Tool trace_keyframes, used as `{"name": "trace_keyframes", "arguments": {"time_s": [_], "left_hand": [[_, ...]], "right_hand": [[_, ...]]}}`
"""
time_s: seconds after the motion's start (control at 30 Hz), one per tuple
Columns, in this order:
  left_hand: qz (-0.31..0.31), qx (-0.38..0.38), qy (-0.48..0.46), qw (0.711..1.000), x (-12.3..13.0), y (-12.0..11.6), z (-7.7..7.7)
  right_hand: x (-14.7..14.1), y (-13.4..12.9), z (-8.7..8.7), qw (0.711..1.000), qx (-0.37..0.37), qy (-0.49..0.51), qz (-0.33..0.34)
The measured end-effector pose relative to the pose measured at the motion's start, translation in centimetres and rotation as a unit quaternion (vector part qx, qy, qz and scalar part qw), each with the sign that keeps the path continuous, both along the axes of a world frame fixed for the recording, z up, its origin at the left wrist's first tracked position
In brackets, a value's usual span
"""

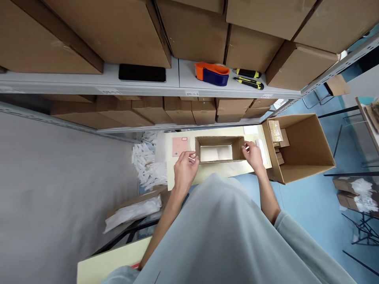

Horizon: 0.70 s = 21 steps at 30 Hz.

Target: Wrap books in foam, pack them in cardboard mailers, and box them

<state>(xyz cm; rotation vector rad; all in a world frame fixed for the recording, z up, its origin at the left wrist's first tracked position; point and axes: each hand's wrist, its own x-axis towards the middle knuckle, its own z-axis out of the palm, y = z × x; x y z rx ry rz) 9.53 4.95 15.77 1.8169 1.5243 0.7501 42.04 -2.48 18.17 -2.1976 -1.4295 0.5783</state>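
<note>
An open, narrow cardboard box [219,161] with a white inner bottom rests on the pale yellow table [213,170]. My left hand [186,169] pinches its left end wall at the near corner. At the right end, my right hand [253,155] grips the wall between thumb and fingers. A pink card [179,146] with a small label lies on the table to the left of the box. White paper or a roll [261,152] lies just beyond my right hand.
A large open carton [308,148] with small boxes inside stands right of the table. A shelf [174,85] runs above, carrying cartons, a phone [142,73], an orange-and-blue tape dispenser [212,74] and cutters [248,78]. White packing material [149,163] lies at left.
</note>
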Motion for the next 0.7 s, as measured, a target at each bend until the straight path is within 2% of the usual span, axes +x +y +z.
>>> {"name": "trace_keyframes", "arguments": {"time_s": [0.2, 0.43, 0.7], "left_hand": [[0.021, -0.025, 0.004, 0.999, 0.1, -2.1, -0.8], [-0.016, -0.033, -0.03, 0.999, 0.3, -2.9, 0.0], [0.038, -0.032, -0.058, 0.997, 2.1, -4.3, 0.8]], "right_hand": [[-1.5, 0.4, -1.6, 0.999, -0.016, 0.006, 0.051], [-1.6, 2.6, -3.9, 0.995, -0.04, 0.001, 0.096], [-0.7, 3.6, -5.7, 0.991, -0.06, 0.031, 0.115]]}}
